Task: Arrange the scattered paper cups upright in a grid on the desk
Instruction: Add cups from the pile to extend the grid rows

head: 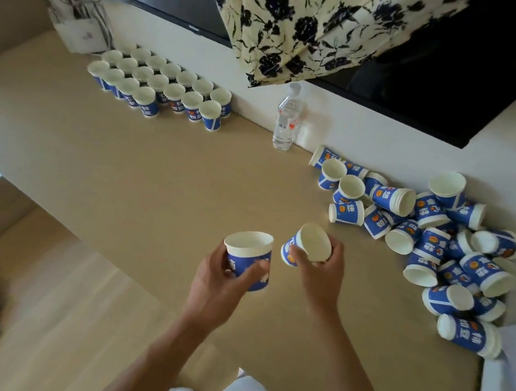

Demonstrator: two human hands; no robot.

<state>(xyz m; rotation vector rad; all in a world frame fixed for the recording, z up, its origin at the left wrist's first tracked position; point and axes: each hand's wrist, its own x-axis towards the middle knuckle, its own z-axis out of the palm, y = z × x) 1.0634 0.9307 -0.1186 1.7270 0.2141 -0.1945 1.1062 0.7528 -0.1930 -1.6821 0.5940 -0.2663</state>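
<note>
My left hand (221, 289) grips an upright blue-and-white paper cup (250, 256) above the tan desk (152, 188). My right hand (321, 276) holds a second cup (309, 244), tilted with its mouth facing up and toward me. Several cups stand upright in neat rows as a grid (162, 87) at the desk's far left by the wall. A loose pile of cups (434, 241), most on their sides and a few upright, lies at the right against the wall.
A clear plastic water bottle (288, 117) stands by the wall between the grid and the pile. A dark TV screen (428, 86) and a floral cloth (305, 24) hang above. The desk's front edge runs diagonally; wood floor lies below left.
</note>
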